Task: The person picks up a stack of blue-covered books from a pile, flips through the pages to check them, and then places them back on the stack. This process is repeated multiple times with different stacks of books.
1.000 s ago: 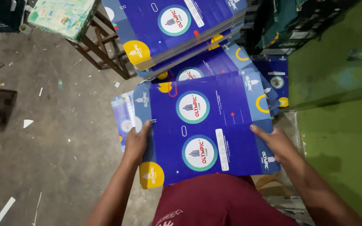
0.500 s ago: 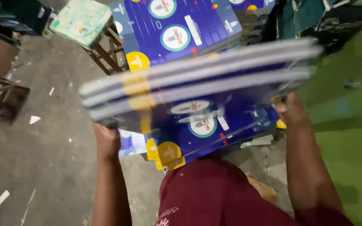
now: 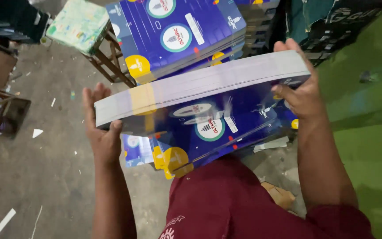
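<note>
I hold a thick stack of flat blue printed sheets (image 3: 208, 99) on edge between both hands, its pale cut edge facing up. My left hand (image 3: 100, 128) presses against the stack's left end. My right hand (image 3: 299, 86) clamps the right end, fingers curled over the top. Under the lifted stack lies a lower pile of the same blue and yellow sheets (image 3: 186, 150). A taller pile of blue sheets (image 3: 177, 35) sits behind it.
A wooden stool with a green patterned top (image 3: 78, 24) stands at the back left. The grey concrete floor (image 3: 36, 177) carries paper scraps. A green wall (image 3: 368, 132) runs along the right. Dark boxes (image 3: 328, 22) stand at the back right.
Both hands gripped a stack lying flat on the pile, then lifted it and tipped it up on edge. The stack is now raised in front of me.
</note>
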